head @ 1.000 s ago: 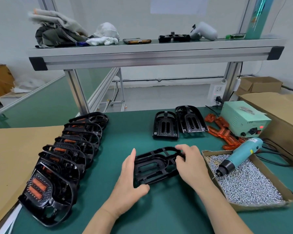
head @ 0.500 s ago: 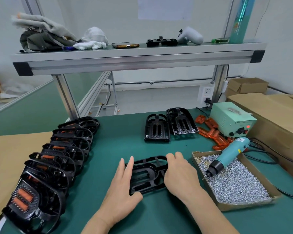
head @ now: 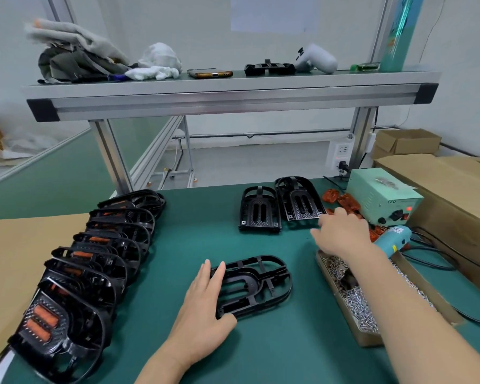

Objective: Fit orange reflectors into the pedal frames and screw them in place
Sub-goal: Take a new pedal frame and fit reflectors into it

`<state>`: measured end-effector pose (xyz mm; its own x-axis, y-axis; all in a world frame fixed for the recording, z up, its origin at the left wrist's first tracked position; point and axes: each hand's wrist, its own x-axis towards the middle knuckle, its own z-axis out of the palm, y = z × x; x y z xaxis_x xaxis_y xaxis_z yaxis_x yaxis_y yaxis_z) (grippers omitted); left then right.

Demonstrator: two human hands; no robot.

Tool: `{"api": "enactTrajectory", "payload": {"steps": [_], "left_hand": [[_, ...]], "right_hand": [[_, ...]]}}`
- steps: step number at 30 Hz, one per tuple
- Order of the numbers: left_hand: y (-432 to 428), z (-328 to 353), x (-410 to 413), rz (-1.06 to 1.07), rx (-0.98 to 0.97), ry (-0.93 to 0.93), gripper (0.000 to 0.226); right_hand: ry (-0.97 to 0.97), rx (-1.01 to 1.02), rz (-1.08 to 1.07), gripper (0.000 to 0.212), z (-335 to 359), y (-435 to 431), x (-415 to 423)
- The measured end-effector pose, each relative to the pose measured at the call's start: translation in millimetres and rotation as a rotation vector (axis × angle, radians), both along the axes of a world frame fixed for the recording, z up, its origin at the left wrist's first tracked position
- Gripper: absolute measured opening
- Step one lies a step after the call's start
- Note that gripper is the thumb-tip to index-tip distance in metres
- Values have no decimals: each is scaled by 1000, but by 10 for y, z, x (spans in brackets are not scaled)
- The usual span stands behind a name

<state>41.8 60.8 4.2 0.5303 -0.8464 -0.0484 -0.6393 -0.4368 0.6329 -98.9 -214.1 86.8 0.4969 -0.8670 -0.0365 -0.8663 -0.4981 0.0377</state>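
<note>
Left hand [head: 203, 309] presses flat-fingered on the frame [head: 250, 285] to steady it, while right hand [head: 341, 234], fingers apart and empty, hovers by reflectors [head: 344, 202] beyond the frame, likely to take one.

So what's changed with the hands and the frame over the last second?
The right hand let go of the pedal frame and reached to the far right, toward the orange reflectors. The left hand stays resting on the frame's left end, the frame flat on the mat. The screwdriver still lies on the screw box.
</note>
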Motion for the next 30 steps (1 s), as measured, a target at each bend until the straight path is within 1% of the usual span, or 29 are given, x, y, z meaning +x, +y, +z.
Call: {"api": "enactTrajectory", "payload": {"steps": [4,6,8,16,20,24,27,30], "left_hand": [[5,6,5,-8,12,-2,92],[5,4,8,-9,12,0,92],[6,-2,12,-13,8,0,91],[16,-14,24,-30,1,48,91],[20,-29,35,-35,-24,57,89],[17,-64,36,-30,-28,11,88],[16,-76,33,-29,-28,0,88],[10,-71,35,-28,-36,6,87]], "right_hand": [[222,19,-70,64,-45,-335,-63],[278,24,-100,69,-61,-429,-104],[294,27,-127,72,-79,-486,-137],[233,13,-143,63,-174,-582,-132],[169,-23,-148,58,-181,-627,-124],[65,-61,-143,33,-102,-644,-102],[17,-63,-133,26,-97,-666,-115],[-76,-76,-103,16,-75,-697,-125]]}}
